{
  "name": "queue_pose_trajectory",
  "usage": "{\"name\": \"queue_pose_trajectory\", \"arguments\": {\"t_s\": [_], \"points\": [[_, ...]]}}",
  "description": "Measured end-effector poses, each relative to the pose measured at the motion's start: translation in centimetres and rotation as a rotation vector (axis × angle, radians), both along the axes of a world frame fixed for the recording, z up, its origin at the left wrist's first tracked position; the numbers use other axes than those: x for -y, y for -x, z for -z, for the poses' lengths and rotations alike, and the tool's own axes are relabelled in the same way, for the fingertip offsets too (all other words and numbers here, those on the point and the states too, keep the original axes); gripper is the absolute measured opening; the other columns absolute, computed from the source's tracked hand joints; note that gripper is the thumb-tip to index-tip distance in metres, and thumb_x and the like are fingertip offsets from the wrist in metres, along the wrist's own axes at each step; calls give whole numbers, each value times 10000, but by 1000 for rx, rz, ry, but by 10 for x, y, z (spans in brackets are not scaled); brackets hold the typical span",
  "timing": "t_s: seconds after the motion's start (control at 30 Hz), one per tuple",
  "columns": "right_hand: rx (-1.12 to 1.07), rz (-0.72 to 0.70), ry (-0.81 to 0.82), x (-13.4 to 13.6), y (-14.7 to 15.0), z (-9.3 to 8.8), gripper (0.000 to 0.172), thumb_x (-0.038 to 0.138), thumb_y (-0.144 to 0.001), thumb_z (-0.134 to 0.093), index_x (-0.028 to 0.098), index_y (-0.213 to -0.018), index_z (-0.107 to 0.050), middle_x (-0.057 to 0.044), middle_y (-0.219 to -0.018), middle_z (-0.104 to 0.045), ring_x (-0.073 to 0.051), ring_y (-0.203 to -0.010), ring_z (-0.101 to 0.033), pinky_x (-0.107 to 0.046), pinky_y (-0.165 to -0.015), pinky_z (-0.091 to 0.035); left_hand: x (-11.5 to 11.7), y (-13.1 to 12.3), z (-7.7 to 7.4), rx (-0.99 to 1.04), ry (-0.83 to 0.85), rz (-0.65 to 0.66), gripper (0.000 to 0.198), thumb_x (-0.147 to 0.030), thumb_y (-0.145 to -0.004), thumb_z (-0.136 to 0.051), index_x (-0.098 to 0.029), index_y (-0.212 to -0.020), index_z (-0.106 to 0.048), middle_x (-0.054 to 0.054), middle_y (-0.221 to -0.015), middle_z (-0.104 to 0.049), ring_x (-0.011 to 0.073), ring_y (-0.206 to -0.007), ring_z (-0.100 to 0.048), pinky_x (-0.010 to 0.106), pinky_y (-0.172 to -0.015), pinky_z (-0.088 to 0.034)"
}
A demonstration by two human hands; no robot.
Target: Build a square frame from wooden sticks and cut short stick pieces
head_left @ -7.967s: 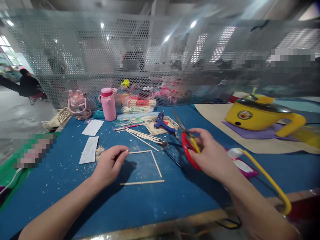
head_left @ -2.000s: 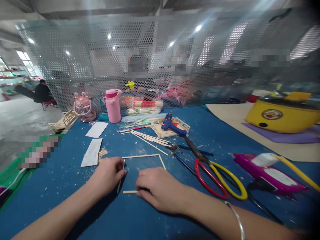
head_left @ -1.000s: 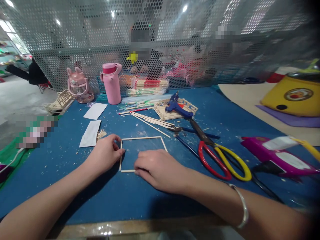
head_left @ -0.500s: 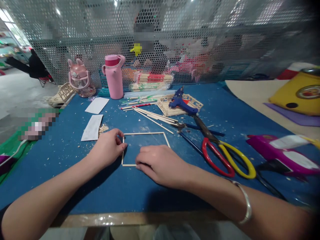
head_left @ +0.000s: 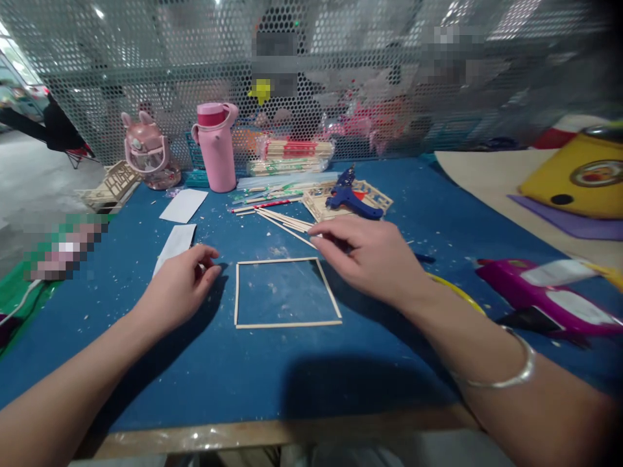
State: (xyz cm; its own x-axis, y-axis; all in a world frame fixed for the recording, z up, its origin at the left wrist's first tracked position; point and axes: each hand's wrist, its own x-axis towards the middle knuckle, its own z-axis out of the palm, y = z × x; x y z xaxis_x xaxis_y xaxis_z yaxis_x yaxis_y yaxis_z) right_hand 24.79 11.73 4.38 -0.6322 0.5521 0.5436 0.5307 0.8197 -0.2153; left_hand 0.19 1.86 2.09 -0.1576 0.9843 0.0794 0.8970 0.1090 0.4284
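Several thin wooden sticks form a rectangular frame (head_left: 287, 325) that lies flat on the blue table between my hands. My left hand (head_left: 182, 282) hovers left of it, its thumb and curled fingers apart with nothing between them. Beyond the frame's upper right corner, my right hand (head_left: 367, 259) has its thumb and index fingertips at the near ends of a bunch of loose sticks (head_left: 285, 220). A small gap shows between those fingertips, and no stick is plainly gripped. Scissors with a yellow handle loop (head_left: 460, 292) are mostly hidden under my right arm.
A blue glue gun (head_left: 355, 201) rests on a small wooden stick structure (head_left: 314, 204). Bagged sticks (head_left: 292, 152), a pink bottle (head_left: 218, 152) and a clear cup (head_left: 150, 155) stand along the mesh partition. A purple tool (head_left: 535, 298) lies at right, white paper (head_left: 183, 205) at left.
Both hands have left the stick frame. My right hand moved up and right to the loose sticks, covering the pliers and most of the scissors; my left hand drew back leftward.
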Motion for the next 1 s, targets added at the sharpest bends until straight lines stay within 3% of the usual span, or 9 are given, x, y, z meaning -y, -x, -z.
{"name": "queue_pose_trajectory", "arguments": {"t_s": [0.13, 0.3, 0.53, 0.63, 0.8, 1.0], "points": [[12, 99, -69, -13, -8, 1, 223, 173, -831, -440, 203, -912, -645, -45, -896, -683, -167, -792, -621, -284, -705, -453, 9, 4, -1, -125, -116, 105, 322, -403, -833, -435, -203, -1042, -575, 80, -955, -654, 210, -806, -601, 321, -732, -468], [40, 102, -79, -17, -10, 5, 228, 171, -827, -436, 164, -890, -654, -60, -878, -683, -166, -799, -615, -269, -705, -443, 20, -4, -6, -289, -290, 285, 313, -383, -860, -407, -210, -1046, -590, 85, -1015, -647, 233, -929, -595, 362, -813, -475], [163, 18, 108, -20, -4, 12, 274, 99, -771, -435, 148, -920, -660, -68, -915, -684, -171, -839, -609, -274, -759, -436, 20, -9, -5, -342, -266, 447, 328, -381, -878, -397, -206, -1080, -588, 81, -1064, -643, 239, -937, -589, 401, -826, -465], [150, -42, 169, -23, -3, 15, 314, 48, -744, -422, 146, -929, -656, -62, -938, -688, -161, -858, -612, -267, -785, -442, 19, -6, -5, -351, -265, 469, 328, -391, -878, -409, -197, -1073, -588, 84, -1046, -645, 237, -917, -587, 393, -804, -468], [93, -17, 180, -17, -7, 9, 293, 69, -775, -419, 159, -917, -658, -58, -949, -692, -168, -873, -622, -280, -785, -459, 20, -1, -7, -389, -349, 434, 304, -349, -875, -425, -191, -1061, -606, 94, -992, -661, 253, -886, -595, 403, -781, -461], [211, -31, 218, -9, -15, -2, 390, 17, -745, -397, 146, -1032, -627, -71, -1033, -669, -179, -944, -607, -300, -831, -455, 18, -2, -1, -304, -346, 504, 287, -352, -867, -439, -234, -1067, -609, 69, -989, -659, 231, -871, -594, 383, -780, -465]]}}
